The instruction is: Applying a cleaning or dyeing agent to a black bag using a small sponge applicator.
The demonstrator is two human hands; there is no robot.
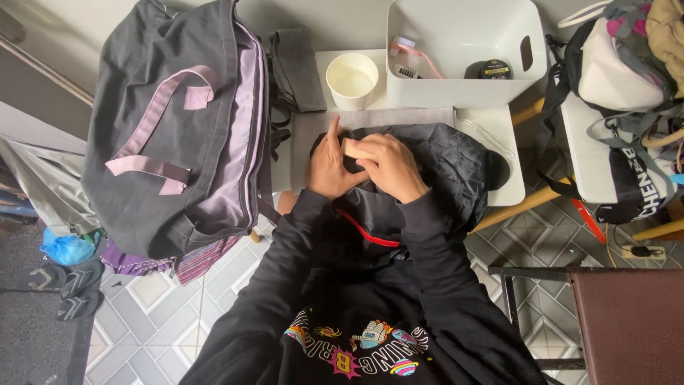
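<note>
a small white table (491,135) is taken as the landmark. on its front half a crumpled black fabric bag with a red cord (434,167) is spread over a grey cloth (399,116), and it hangs off the table's near edge toward the person's lap. a small pale beige sponge block (356,148) is pressed onto the bag near the table's middle. the right hand (388,167) is curled over the block, fingers bent and closed on it. the left hand (326,165) is laid flat on the bag just beside the block, fingers narrow and together, the forefinger stretched toward the table's back.

at the table's back a white paper cup (352,80) stands, and right of it a white plastic bin with handle slots (463,53); inside the bin a pink-handled brush (413,53) and a round black tin with a yellow label (490,70) are seen (the label's print is too small to make out). a folded dark grey cloth (296,68) lies at the table's left back corner. left of the table a large dark grey duffel bag with pink straps (178,128) is propped, crowding that edge. right of the table a heap of bags (627,78) is cut off by the picture's border. the bag's far side is partly hidden by the hands.
</note>
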